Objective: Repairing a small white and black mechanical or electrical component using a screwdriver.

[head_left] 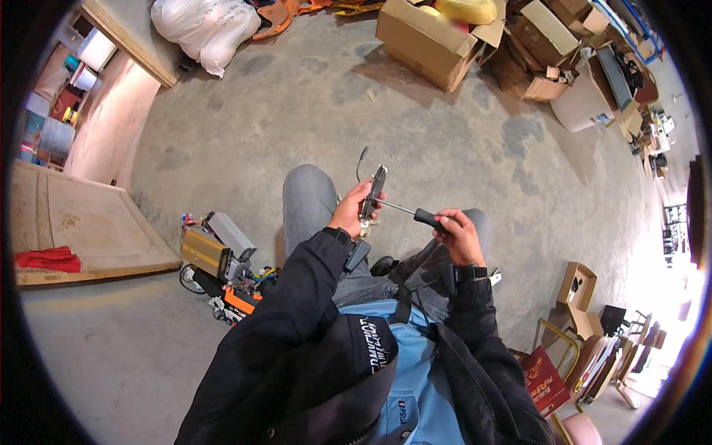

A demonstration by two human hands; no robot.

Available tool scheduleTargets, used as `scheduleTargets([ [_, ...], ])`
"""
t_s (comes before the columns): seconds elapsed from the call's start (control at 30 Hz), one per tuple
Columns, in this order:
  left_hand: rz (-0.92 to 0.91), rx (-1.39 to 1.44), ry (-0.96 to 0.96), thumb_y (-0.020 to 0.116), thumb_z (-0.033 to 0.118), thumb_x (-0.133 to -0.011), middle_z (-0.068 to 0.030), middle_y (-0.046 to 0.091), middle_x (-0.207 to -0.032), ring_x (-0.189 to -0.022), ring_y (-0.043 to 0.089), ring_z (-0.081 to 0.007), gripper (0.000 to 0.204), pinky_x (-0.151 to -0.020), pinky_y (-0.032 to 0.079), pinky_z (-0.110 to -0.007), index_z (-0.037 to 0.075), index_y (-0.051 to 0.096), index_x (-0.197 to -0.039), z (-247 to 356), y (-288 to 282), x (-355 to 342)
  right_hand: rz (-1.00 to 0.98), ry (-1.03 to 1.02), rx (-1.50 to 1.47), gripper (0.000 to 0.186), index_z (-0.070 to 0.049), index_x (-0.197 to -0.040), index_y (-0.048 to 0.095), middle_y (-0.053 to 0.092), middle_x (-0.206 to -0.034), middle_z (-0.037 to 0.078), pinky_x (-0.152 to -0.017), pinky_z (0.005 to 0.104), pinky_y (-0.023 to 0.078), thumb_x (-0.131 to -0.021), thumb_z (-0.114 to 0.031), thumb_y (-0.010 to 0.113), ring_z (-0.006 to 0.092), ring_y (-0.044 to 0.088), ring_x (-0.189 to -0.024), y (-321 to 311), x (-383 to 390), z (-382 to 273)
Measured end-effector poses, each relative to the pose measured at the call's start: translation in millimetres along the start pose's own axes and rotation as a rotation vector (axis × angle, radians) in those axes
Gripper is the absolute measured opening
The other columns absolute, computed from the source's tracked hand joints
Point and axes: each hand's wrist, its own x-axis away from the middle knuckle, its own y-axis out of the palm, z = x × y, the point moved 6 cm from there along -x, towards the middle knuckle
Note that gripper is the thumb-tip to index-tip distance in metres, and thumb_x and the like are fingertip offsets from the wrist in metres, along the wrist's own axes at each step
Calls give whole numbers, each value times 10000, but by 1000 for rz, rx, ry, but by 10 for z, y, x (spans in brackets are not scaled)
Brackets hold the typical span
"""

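Note:
Above my lap, my left hand is closed round a flat, dark device with a metallic edge, tilted up on its side. A short black cable sticks up beside the device. My right hand grips a screwdriver by its black handle. The thin metal shaft points left, and its tip meets the device's face near my left fingers. Whether the tip sits in a screw is too small to tell.
On the floor to my left lie metal-cased electronic units with loose wires and an orange part. A wooden panel bears a red cloth. Ahead are a white sack and cardboard boxes. An open carton stands right.

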Motion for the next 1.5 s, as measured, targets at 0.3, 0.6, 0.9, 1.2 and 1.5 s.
scheduleTargets([
  [0.3, 9, -29, 42, 466, 278, -957, -86, 624, -1007, -766, 598, -144, 364, -575, 483, -262, 155, 438, -1298, 21, -38, -37, -10, -16, -16, 179, -27, -1014, 567, 622, -910, 70, -586, 239, 432, -868, -125, 596, 147, 588, -686, 14, -16, -13],
  [0.6, 8, -11, 66, 499, 267, -941, -65, 620, -950, -728, 570, -136, 395, -558, 461, -269, 122, 436, -1303, 59, -18, -60, -24, -26, 14, 171, -13, -999, 567, 590, -899, 59, -604, 257, 444, -878, -135, 567, 154, 570, -702, 27, -33, -35],
  [0.9, -29, -380, 70, 525, 227, -937, -52, 621, -959, -750, 583, -98, 379, -567, 468, -237, 96, 470, -1289, 396, 113, -89, -118, 81, 15, 225, -17, -1074, 555, 585, -948, 52, -582, 242, 447, -919, -179, 554, 126, 586, -710, 63, 6, -15],
  [1.2, -75, -329, 34, 511, 198, -941, -75, 623, -950, -766, 592, -133, 386, -561, 480, -248, 77, 457, -1303, 672, -74, -84, -208, 131, -64, 260, -30, -1117, 534, 612, -970, 84, -602, 258, 449, -921, -200, 544, 126, 551, -685, 225, -198, 34],
  [1.5, -93, -331, 64, 530, 235, -931, -76, 632, -952, -758, 592, -121, 420, -544, 482, -239, 70, 442, -1307, 734, -62, -147, -172, 72, -160, 276, -103, -1167, 531, 611, -1056, 14, -714, 287, 447, -912, -203, 564, 130, 573, -852, 370, -530, 329],
])
